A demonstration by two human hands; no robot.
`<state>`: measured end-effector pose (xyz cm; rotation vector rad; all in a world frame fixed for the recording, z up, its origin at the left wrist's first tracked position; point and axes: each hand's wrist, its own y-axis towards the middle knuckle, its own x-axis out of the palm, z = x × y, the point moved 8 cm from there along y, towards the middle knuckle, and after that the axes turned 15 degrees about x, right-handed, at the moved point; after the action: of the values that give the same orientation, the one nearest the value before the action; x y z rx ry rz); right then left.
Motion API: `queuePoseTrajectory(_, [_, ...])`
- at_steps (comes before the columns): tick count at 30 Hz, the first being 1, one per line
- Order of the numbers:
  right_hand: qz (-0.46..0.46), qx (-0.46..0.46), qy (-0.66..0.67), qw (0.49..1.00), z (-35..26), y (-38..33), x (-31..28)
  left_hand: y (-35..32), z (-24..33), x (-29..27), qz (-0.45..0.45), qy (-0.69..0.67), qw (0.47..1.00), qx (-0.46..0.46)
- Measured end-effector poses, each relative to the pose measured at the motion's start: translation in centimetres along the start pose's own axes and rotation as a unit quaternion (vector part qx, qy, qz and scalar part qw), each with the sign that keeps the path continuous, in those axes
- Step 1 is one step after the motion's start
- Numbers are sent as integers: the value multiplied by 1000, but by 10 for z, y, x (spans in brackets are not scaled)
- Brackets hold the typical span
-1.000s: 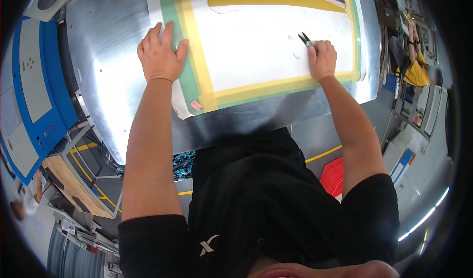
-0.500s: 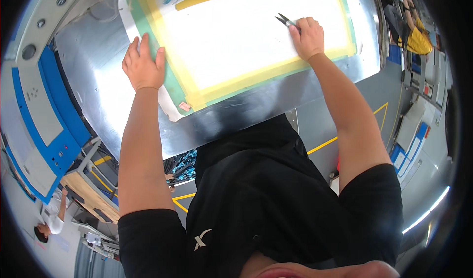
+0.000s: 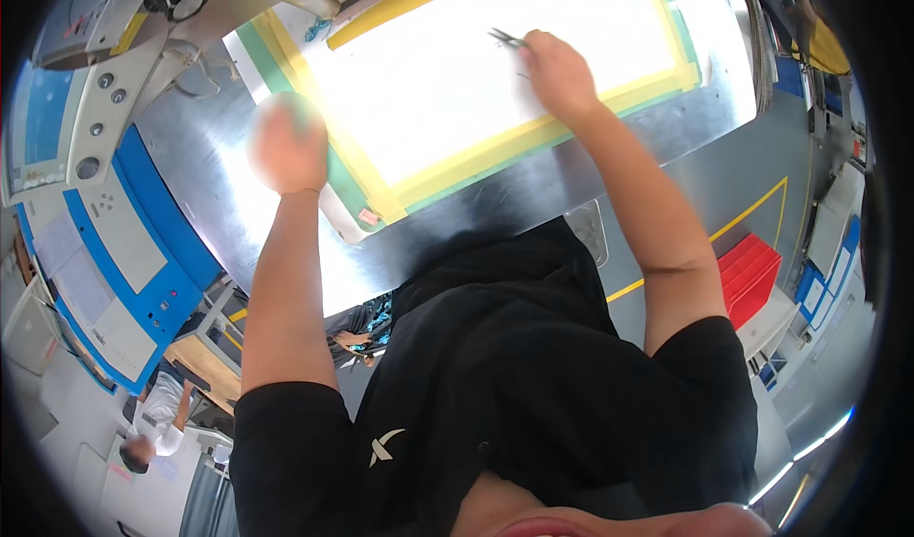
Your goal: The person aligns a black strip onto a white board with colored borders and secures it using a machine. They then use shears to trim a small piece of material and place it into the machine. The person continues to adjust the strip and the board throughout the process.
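The steel table (image 3: 609, 166) carried a bright white sheet (image 3: 476, 70) framed in yellow and green tape. The left hand (image 3: 286, 147), blurred, grip unreadable, lay at its corner. The right hand (image 3: 557, 75) pinched thin tweezers (image 3: 505, 37) upon it.

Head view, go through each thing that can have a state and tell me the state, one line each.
left hand: blurred, over the left edge of the framed sheet, grip unclear
right hand: closed on the tweezers
tweezers: held, tips over the lit area
framed sheet: lying flat, brightly lit
metal table: bearing the sheet
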<state>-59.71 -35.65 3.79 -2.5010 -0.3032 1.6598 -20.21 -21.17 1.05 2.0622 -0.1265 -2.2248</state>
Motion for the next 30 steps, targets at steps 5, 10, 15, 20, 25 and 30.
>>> queuePoseTrajectory(5, [-28,-83,68,994,-74,10,27,2,4,0,-10,0,1000,5])
queuePoseTrajectory(10, [-67,-20,102,992,-121,35,33,1,5,-2,-26,1,1000,1])
queuePoseTrajectory(15, [-53,-27,121,991,-142,57,52,1,5,-2,-15,-1,1000,13])
queuePoseTrajectory(20, [-45,-20,116,992,-156,68,53,2,5,-3,-12,-4,1000,17])
queuePoseTrajectory(25, [-59,-8,93,994,-163,69,59,3,5,-4,-5,-9,1000,23])
queuePoseTrajectory(30, [-50,-5,84,995,-163,67,63,2,5,-3,-2,-9,1000,28])
